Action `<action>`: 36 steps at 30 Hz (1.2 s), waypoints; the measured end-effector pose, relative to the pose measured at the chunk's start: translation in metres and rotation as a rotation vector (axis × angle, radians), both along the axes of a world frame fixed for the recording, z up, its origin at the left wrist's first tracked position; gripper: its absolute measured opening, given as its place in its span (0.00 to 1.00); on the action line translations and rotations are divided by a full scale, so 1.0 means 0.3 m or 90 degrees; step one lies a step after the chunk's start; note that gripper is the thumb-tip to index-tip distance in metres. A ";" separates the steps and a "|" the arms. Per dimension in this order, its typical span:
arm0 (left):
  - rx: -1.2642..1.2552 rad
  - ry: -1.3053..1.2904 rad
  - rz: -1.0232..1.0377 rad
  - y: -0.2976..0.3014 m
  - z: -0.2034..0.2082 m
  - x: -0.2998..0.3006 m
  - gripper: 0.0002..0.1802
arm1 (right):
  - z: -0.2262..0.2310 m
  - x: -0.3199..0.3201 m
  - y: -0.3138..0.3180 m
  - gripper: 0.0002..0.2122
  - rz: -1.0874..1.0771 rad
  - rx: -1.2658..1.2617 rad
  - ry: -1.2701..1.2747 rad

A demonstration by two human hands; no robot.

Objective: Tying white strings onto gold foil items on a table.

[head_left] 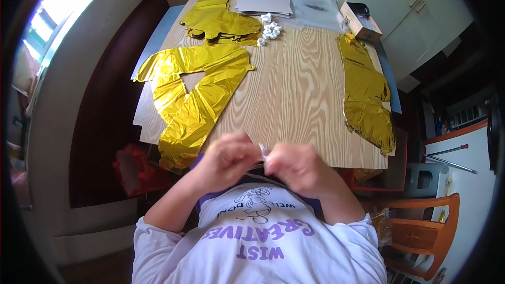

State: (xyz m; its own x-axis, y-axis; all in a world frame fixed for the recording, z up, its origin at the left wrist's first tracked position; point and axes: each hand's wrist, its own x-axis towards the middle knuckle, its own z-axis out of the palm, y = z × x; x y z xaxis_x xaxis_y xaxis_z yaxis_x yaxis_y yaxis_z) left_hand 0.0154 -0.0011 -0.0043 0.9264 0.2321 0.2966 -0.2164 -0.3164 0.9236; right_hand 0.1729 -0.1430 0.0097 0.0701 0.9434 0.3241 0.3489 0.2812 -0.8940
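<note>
At the near edge of the table, in front of my chest, my left hand [230, 159] and my right hand [297, 168] are closed on a small bundle of white string [264, 151]. Its strands show in the gap between them; both hands are blurred by motion. Beyond my left hand lies a flat gold foil balloon [194, 115] with a triangular hole, shaped like a four. Farther back are a stack of gold foil balloons [215, 16] and a pile of small white bundles [271, 31]. More gold foil balloons [367, 84] lie along the right edge.
Grey-white sheets [263, 2] and clear plastic bags [315, 8] lie at the table's [300, 89] far end. A small open box [360, 23] stands at the far right corner. A wooden chair [421, 231] is at right, a red plastic bag [134, 168] below left.
</note>
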 end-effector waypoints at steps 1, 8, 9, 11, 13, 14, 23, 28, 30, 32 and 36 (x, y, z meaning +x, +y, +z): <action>0.024 0.008 -0.047 -0.002 -0.009 -0.004 0.07 | 0.018 0.021 0.010 0.08 -0.038 0.004 0.079; 0.022 0.023 0.092 0.045 -0.021 0.026 0.07 | -0.001 -0.010 0.032 0.08 0.046 0.010 -0.063; 0.066 0.014 0.034 0.028 -0.034 0.027 0.06 | 0.008 0.013 0.041 0.08 0.027 0.028 -0.022; -0.072 0.004 -0.114 -0.003 -0.014 0.020 0.06 | 0.013 0.072 0.069 0.08 -0.086 -0.019 -0.048; -0.238 -0.051 -0.061 0.015 0.005 0.011 0.07 | -0.025 0.060 0.077 0.08 -0.039 -0.064 -0.047; -0.286 -0.051 0.041 0.034 0.016 0.007 0.08 | -0.039 0.034 0.063 0.08 0.024 -0.062 -0.072; -0.237 -0.050 0.109 0.062 0.003 0.037 0.09 | -0.058 0.037 0.053 0.07 0.083 -0.040 -0.075; -0.156 0.086 -0.181 -0.011 0.007 0.042 0.07 | 0.007 0.119 0.064 0.06 -0.076 -0.007 -0.025; -0.349 0.018 -0.023 0.011 0.015 0.048 0.07 | -0.037 0.100 0.076 0.06 -0.019 -0.051 -0.036; -0.304 0.011 0.149 0.074 0.025 0.058 0.07 | -0.040 0.056 0.039 0.07 0.127 -0.090 -0.018; -0.275 0.099 -0.124 -0.008 -0.035 0.060 0.10 | 0.031 0.110 0.033 0.08 -0.006 0.003 0.183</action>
